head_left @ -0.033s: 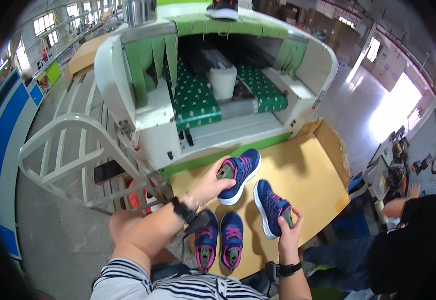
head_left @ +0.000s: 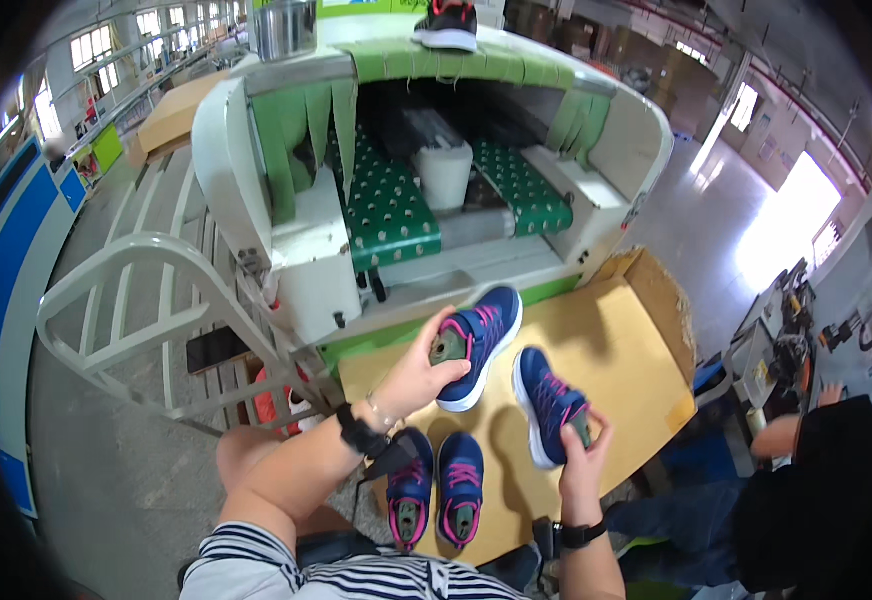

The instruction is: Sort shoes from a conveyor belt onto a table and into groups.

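My left hand [head_left: 424, 372] grips a navy sneaker [head_left: 486, 335] with pink trim and a white sole, the fingers and thumb at its heel opening. In my right hand [head_left: 584, 462] is a matching sneaker [head_left: 548, 400], pinched at the heel with its toe tilted up and away from me. Both are held above a cardboard sheet [head_left: 616, 350]. Each shoe has a grey-green shoe last inside. Two more such sneakers rest side by side on the cardboard near my body, the left one [head_left: 411, 485] partly behind my wrist strap and the right one [head_left: 461, 480] in plain view.
Ahead stands a white-and-green machine with perforated green conveyor belts [head_left: 391, 215] and hanging green strips [head_left: 301, 120]. A dark shoe [head_left: 446, 28] sits on top of it. To the left is a white metal rack [head_left: 146, 345]. A person in dark clothes [head_left: 821, 490] is at the right.
The held sneakers have shifted slightly up in the picture, while the two resting sneakers appear slightly lower. Both hands keep their grip.
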The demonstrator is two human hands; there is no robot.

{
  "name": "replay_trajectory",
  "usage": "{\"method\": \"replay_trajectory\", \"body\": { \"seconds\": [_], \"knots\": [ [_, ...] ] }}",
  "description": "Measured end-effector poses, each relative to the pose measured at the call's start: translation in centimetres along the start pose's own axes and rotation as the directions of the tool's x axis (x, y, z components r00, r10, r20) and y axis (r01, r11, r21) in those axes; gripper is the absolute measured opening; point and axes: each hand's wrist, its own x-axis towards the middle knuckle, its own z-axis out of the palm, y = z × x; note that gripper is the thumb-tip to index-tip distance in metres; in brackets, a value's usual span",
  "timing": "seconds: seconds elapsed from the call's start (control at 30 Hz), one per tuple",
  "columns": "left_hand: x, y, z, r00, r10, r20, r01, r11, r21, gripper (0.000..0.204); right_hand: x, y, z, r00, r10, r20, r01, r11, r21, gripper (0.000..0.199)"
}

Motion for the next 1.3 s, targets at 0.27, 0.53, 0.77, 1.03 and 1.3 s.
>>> {"method": "replay_trajectory", "body": {
  "seconds": [0.27,0.53,0.77,1.03,1.3],
  "knots": [
    [9.9,7.7,-2.3,0.637,0.587,-0.499,-0.074,0.691,0.719,0.083,23.9,-10.8,17.0,0.758,-0.633,0.159,0.651,0.719,-0.243,0.062],
    [11.4,5.3,-6.4,0.778,0.430,-0.458,-0.030,0.754,0.657,0.104,21.3,-2.3,17.8,0.670,-0.617,0.412,0.742,0.583,-0.332,0.073],
    [-4.7,-7.4,-6.2,0.953,-0.302,-0.008,0.133,0.394,0.909,0.084,-1.8,12.5,-3.0,0.597,0.181,0.782,0.501,0.677,-0.539,0.066],
    [-8.3,-13.2,-7.4,0.937,-0.332,-0.112,0.204,0.257,0.945,0.082,-1.1,6.5,-2.4,0.820,0.331,0.468,0.013,0.805,-0.593,0.051],
    [-8.6,-14.0,-7.4,0.926,-0.366,-0.090,0.177,0.214,0.961,0.088,17.8,6.0,2.3,0.861,-0.215,0.461,0.508,0.331,-0.795,0.071]
  ]
}}
